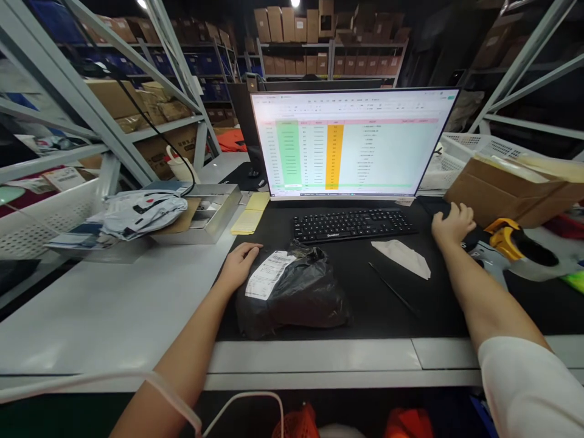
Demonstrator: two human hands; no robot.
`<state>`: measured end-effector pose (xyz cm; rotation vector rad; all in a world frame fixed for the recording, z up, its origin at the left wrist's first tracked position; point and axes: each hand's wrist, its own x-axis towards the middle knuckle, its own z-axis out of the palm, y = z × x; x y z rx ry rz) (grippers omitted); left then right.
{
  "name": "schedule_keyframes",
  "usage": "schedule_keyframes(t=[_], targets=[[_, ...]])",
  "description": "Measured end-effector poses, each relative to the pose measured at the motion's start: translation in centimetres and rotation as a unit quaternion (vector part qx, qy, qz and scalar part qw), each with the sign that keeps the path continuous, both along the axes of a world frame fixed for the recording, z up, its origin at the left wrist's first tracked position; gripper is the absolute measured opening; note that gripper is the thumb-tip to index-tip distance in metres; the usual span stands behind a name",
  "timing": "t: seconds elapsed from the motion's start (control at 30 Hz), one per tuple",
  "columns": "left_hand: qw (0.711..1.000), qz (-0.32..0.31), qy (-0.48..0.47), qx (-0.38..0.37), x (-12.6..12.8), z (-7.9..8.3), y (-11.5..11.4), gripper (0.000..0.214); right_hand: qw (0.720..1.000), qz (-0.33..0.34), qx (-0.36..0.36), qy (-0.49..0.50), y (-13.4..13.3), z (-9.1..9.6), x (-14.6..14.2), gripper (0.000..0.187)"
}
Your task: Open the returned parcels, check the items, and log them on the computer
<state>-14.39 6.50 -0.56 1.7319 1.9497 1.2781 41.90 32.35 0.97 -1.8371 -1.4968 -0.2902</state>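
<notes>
A black plastic parcel with a white shipping label lies on the black desk mat in front of me. My left hand rests against the parcel's left side, fingers curled along its edge by the label. My right hand lies curved over a dark object, probably a mouse, at the mat's right end, just left of a yellow and black barcode scanner. A black keyboard sits between the hands, below a monitor showing a spreadsheet.
A folded white paper and a thin black pen lie on the mat. A brown cardboard box stands at right, white baskets behind it. A metal tray with grey bags, yellow notes and shelving are at left.
</notes>
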Motion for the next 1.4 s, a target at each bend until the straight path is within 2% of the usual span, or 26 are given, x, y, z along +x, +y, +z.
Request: schedule_keyframes(t=[0.07,0.13,0.23,0.3,0.43,0.57,0.7,0.83,0.93,1.1,1.23,1.4], targets=[[1.000,-0.004,0.003,0.002,-0.1,0.0,0.1,0.046,0.998,0.056,-0.004,0.002,-0.8,1.6,-2.8,0.056],[1.000,-0.006,0.006,0.004,-0.2,-0.1,0.3,0.045,0.985,0.163,-0.044,-0.031,-1.5,2.3,-6.3,0.051],[1.000,-0.012,0.007,0.008,-0.3,-0.2,0.4,0.044,0.947,0.291,-0.104,-0.082,-2.3,1.8,-11.3,0.044],[1.000,-0.012,0.007,0.010,-0.3,-0.2,0.4,0.045,0.931,0.327,-0.126,-0.103,-2.7,1.0,-13.8,0.046],[1.000,-0.013,0.006,0.008,-0.1,-0.1,0.2,0.045,0.930,0.317,-0.146,-0.117,-3.0,0.0,-16.6,0.052],[1.000,-0.019,0.002,0.012,0.2,0.1,0.1,0.044,0.934,0.297,-0.158,-0.123,-3.2,-0.3,-17.2,0.051],[1.000,-0.026,0.003,0.016,0.3,0.2,0.1,0.044,0.942,0.266,-0.165,-0.124,-4.1,-0.4,-15.8,0.051],[1.000,-0.028,-0.001,0.012,0.3,0.2,0.1,0.046,0.947,0.222,-0.193,-0.129,-5.9,-0.6,-13.0,0.053],[1.000,-0.028,0.004,0.008,0.2,0.0,0.3,0.048,0.944,0.214,-0.205,-0.145,-7.3,-0.9,-11.3,0.052],[1.000,-0.026,0.006,0.010,0.0,-0.4,0.5,0.048,0.945,0.199,-0.204,-0.163,-8.6,-0.9,-10.6,0.051],[1.000,-0.028,0.006,0.006,0.0,-0.3,0.6,0.049,0.952,0.178,-0.188,-0.164,-7.5,-0.2,-12.2,0.052],[1.000,-0.025,0.002,0.002,0.1,0.1,0.3,0.049,0.951,0.196,-0.180,-0.157,-4.3,0.3,-15.9,0.053]])
